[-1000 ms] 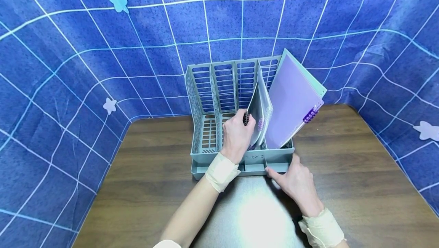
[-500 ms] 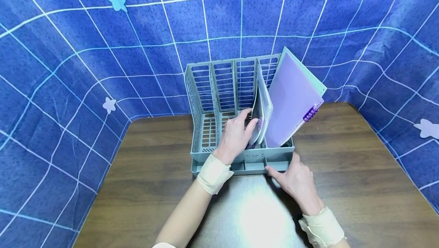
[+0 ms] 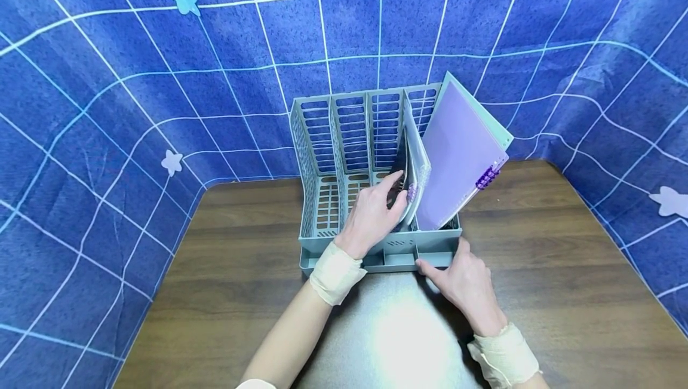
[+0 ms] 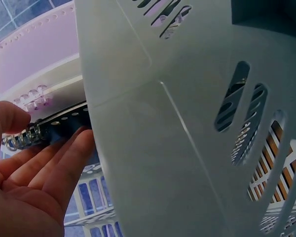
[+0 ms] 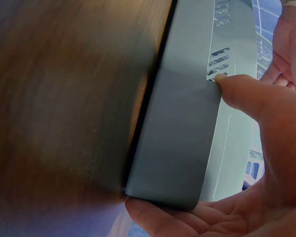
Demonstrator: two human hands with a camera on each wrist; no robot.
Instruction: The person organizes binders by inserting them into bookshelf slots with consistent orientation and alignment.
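In the head view, a grey-green file organizer [image 3: 438, 238] with slatted compartments stands on the table. My left hand [image 3: 371, 213] reaches into it, touching a dark ring-bound notebook [image 3: 398, 162]. In the left wrist view, straight fingers lie against the notebook's dark cover [image 4: 69, 121], with the thumb near its rings. A pale notebook [image 3: 419, 162] with light purple rings stands just right of it. My right hand [image 3: 464, 287] grips the organizer's front right corner; in the right wrist view the thumb [image 5: 241, 91] presses the front tray's rim.
A purple notebook [image 3: 457, 144] and a mint one [image 3: 493, 126] lean rightward in the organizer's rightmost compartment. Along its front runs a low divided tray [image 3: 400, 260]. Behind the wooden table [image 3: 242, 257] hangs a blue gridded cloth [image 3: 226, 48] with stars.
My left hand has let go of the dark notebook's ring binding and now pushes at it with extended fingers. The notebook has shifted right, closer to the pale one. My right hand has stayed put.
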